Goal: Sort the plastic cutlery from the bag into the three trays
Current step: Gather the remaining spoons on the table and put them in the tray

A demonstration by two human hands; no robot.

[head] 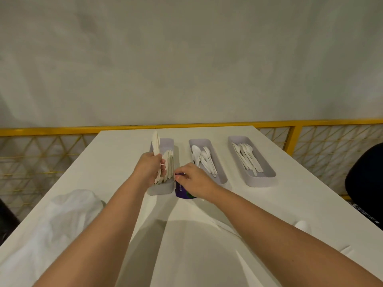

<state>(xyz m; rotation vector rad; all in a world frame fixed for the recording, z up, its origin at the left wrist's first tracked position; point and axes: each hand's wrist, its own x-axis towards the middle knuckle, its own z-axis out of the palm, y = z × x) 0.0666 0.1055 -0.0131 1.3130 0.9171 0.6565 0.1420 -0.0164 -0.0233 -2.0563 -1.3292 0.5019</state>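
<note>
**A:** From the head camera, what is the left hand (149, 169) doing?

**B:** Its fingers are curling round a bundle of white cutlery (155, 145) and holding it upright over the left tray (160, 190). More flat pieces (170, 162) are standing on edge inside that tray. I judge the bundle is being held tall and narrow so it can slip in beside them.

**A:** And the right hand (196, 181)?

**B:** It is reaching down between the left tray and the middle tray (223, 178). Its fingertips are closing on the top of a purple packet (180, 191), which is sitting on the table (259, 204) against the left tray. Most likely it is steadying the packet or moving it out of the way.

**A:** Where is the rest of the cutlery lying?

**B:** Spoons (199, 156) are lying lengthwise in the middle tray. What look like forks (247, 156) are lying in the right tray (261, 182). The white bag (68, 216) is slumping on the near left of the table, and I cannot tell what it is holding. A loose white piece (301, 224) is sitting near the right edge.

**A:** Is anything getting in the way?

**B:** The packet is crowding the gap beside the left tray, and the standing pieces are narrowing the room inside it. A yellow railing (62, 130) and a dark chair (365, 175) are standing well clear of the work.
</note>
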